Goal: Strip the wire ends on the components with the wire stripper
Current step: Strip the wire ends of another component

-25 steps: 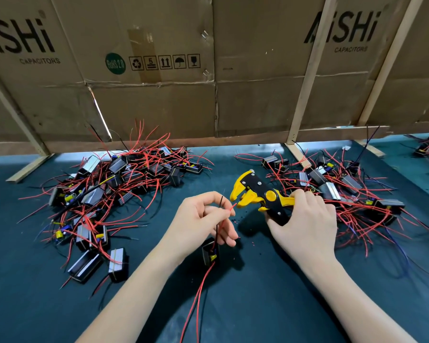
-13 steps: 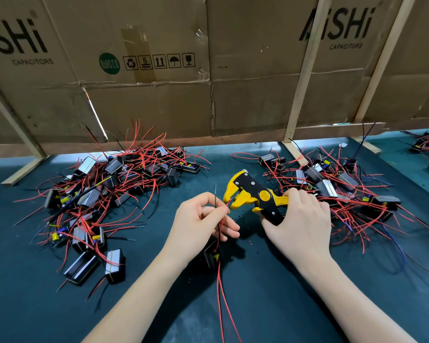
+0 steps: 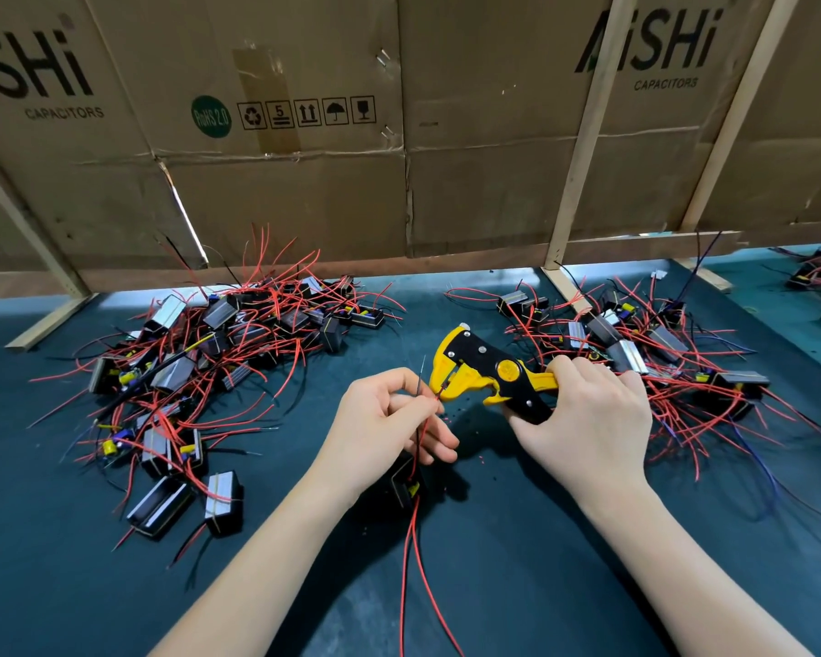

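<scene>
My right hand (image 3: pixel 584 424) grips the handles of a yellow and black wire stripper (image 3: pixel 484 367), its jaws pointing left. My left hand (image 3: pixel 389 419) pinches a thin red wire (image 3: pixel 434 399) whose tip lies in the stripper's jaws, with a black wire end sticking up beside it. The wires belong to a small black component (image 3: pixel 406 486) that hangs below my left palm, partly hidden. Two long red leads (image 3: pixel 413 561) trail from it toward me over the dark mat.
A heap of black components with red wires (image 3: pixel 209 362) lies at the left, a second heap (image 3: pixel 659 353) at the right behind my right hand. A cardboard wall (image 3: pixel 399 135) on wooden props closes the back. Tiny insulation bits (image 3: pixel 465 429) dot the green mat (image 3: pixel 565 585).
The red wire tip has gone into the stripper's jaws. My hands and the tool stayed in nearly the same place, and the trailing red leads swung slightly.
</scene>
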`<state>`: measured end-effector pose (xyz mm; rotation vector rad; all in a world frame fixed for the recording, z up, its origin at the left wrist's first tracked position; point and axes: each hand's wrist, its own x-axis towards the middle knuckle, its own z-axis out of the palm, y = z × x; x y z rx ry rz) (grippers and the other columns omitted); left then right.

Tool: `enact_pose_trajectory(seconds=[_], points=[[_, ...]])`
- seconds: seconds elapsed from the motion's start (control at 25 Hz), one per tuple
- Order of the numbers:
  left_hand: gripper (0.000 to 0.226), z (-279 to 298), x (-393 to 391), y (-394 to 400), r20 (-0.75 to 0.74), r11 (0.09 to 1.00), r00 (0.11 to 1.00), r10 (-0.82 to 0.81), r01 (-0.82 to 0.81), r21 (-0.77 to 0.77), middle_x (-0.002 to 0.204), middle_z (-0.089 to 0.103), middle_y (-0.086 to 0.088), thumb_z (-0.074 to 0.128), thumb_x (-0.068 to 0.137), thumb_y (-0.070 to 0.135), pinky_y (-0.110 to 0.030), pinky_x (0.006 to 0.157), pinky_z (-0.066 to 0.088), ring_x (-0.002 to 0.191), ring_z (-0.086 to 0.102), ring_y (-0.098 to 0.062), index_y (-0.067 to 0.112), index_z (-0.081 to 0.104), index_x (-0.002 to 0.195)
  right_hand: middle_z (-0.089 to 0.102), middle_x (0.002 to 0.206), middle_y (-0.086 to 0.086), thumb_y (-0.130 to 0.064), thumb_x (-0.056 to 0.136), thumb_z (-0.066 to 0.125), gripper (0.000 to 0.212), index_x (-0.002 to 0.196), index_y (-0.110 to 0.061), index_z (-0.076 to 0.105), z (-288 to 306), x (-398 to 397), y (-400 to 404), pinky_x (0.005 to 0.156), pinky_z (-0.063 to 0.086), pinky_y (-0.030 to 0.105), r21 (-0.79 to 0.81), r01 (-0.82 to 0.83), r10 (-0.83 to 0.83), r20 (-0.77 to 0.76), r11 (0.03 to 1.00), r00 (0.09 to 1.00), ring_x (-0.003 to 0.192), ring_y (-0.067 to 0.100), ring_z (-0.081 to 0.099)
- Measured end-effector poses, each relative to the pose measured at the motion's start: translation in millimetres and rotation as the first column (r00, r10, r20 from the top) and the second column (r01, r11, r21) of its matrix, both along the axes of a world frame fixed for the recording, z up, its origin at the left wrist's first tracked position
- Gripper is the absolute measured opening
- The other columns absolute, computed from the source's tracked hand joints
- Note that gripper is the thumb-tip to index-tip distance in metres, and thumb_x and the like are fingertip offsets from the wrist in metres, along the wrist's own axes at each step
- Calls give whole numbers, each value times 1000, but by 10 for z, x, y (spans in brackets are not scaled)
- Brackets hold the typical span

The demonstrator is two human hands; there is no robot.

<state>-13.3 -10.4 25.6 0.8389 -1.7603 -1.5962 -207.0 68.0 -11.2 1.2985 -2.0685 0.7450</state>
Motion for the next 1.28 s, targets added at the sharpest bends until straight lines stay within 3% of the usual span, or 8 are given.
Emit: enact_pose_trajectory(seconds=[0.28, 0.64, 0.8, 0.96, 1.28], points=[[14, -5, 12, -31, 36, 1000, 999, -16, 16, -10, 65, 70, -21, 51, 91, -4, -24, 46, 49, 53, 69, -28, 0, 55, 79, 55, 62, 4, -59, 64, 66, 51, 67, -10, 53, 8, 10, 2, 65, 34, 38, 9, -15, 15, 0, 1000, 1000, 62, 31, 56], [15, 3, 23, -46, 64, 999, 998, -27, 28, -19, 62, 70, -19, 49, 90, -4, -22, 44, 47, 51, 68, -27, 1, 55, 77, 58, 60, 3, -61, 65, 50, 52, 64, -10, 58, 1, 2, -9, 63, 36, 35, 17, -60, 59, 35, 998, 998, 57, 31, 58], [14, 11, 46, -59, 92, 999, 995, -45, 47, -23, 61, 70, -17, 50, 90, -3, -21, 44, 46, 51, 68, -26, 2, 55, 77, 53, 51, 3, -53, 58, 65, 44, 55, -11, 52, -7, 20, -8, 57, 31, 28, 27, -79, 78, 37, 996, 996, 47, 32, 51], [12, 21, 64, -69, 111, 997, 991, -74, 77, -23, 61, 69, -17, 51, 89, -3, -21, 44, 45, 50, 67, -26, 2, 54, 79, 52, 46, 4, -53, 58, 86, 54, 50, -12, 51, -8, 15, 21, 51, 29, 24, 93, -51, 45, 74, 994, 996, 45, 32, 55], [10, 64, 160, -158, 220, 987, 964, -152, 159, -15, 53, 63, -16, 55, 88, 2, -20, 43, 42, 37, 55, -23, -1, 56, 79, 47, 49, -3, -64, 64, 76, 54, 53, -16, 55, 8, 13, -8, 52, 29, 26, 151, 7, -28, 138, 988, 990, 59, 31, 60]])
